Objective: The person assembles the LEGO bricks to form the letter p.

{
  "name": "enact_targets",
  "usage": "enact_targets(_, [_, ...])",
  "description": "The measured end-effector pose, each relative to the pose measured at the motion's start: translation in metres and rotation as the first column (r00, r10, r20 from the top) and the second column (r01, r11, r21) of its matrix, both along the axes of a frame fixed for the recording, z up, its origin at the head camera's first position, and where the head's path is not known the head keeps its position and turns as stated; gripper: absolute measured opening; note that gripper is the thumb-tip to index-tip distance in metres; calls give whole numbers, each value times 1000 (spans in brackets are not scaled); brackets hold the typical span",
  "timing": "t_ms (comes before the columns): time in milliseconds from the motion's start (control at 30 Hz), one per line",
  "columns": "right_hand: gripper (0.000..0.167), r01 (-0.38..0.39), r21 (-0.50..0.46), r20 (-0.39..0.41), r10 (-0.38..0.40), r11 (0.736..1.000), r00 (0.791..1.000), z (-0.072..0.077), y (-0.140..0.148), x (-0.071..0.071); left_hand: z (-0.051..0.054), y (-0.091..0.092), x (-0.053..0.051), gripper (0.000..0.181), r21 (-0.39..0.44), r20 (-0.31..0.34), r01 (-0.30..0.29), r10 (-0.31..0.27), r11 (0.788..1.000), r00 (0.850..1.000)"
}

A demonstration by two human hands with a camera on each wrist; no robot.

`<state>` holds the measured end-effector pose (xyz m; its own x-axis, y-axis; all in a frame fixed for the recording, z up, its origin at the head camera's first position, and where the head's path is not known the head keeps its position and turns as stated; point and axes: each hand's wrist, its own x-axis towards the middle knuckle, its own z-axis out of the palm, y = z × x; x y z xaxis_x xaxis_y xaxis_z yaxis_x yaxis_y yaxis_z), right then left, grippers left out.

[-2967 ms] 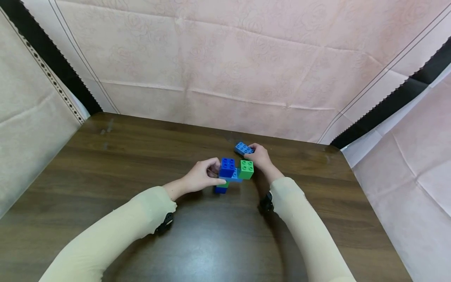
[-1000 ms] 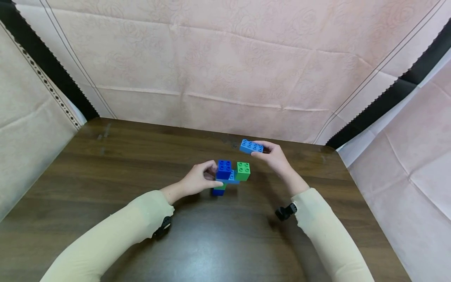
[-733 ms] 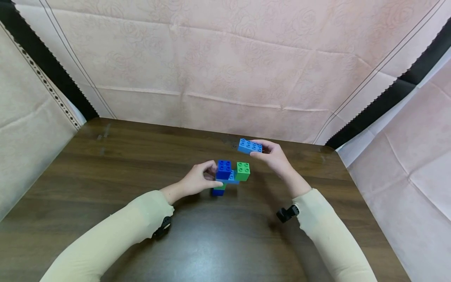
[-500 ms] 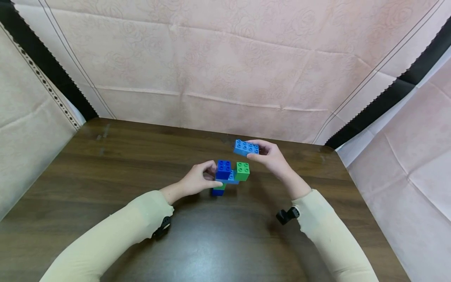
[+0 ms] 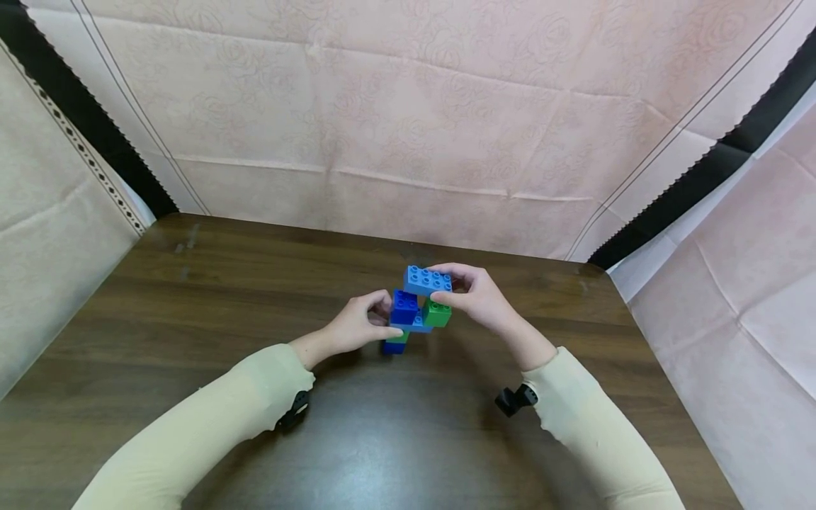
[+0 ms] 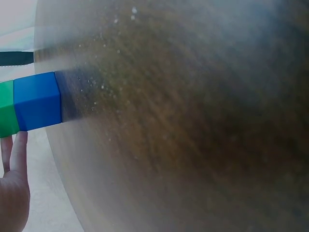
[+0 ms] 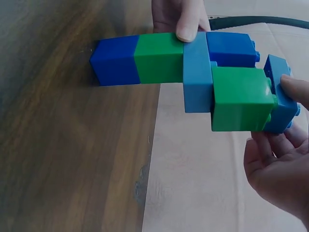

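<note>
A small tower of toy building bricks stands on the table. Its bottom is a dark blue brick (image 7: 116,60), then a green brick (image 7: 159,59), then a light blue long brick (image 7: 197,77). On that long brick sit a dark blue brick (image 5: 404,307) and a green brick (image 5: 437,314), side by side. My left hand (image 5: 358,324) grips the tower from the left, its thumb on the light blue layer. In my right hand (image 5: 477,294), thumb and fingers pinch a second light blue long brick (image 5: 427,280). It is over the upper pair, slightly tilted in the right wrist view.
The dark brown wooden table (image 5: 255,269) has a curved front sheen and a far edge against a pale patterned cloth (image 5: 408,127). Black bands (image 5: 95,106) run up both sides. A black wrist camera (image 5: 516,400) sits under my right sleeve.
My right hand first lifted the light blue long brick from behind the tower, then brought it left and down over the top bricks. My left hand keeps its grip on the tower.
</note>
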<state>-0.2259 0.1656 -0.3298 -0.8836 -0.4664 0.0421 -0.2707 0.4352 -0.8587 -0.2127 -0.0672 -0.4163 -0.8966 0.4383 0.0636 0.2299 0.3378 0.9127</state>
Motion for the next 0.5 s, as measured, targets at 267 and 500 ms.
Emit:
enact_targets(267, [39,-15,50,-31,16,999,999,-4,-3,2,0,0,1,29,2,-3,4,-4,1000,1000])
enact_targets(500, [38,-29,57,-26,31,998,999,-5,-4,5,1,0,2,29,10,-19,6,-6,1000,1000])
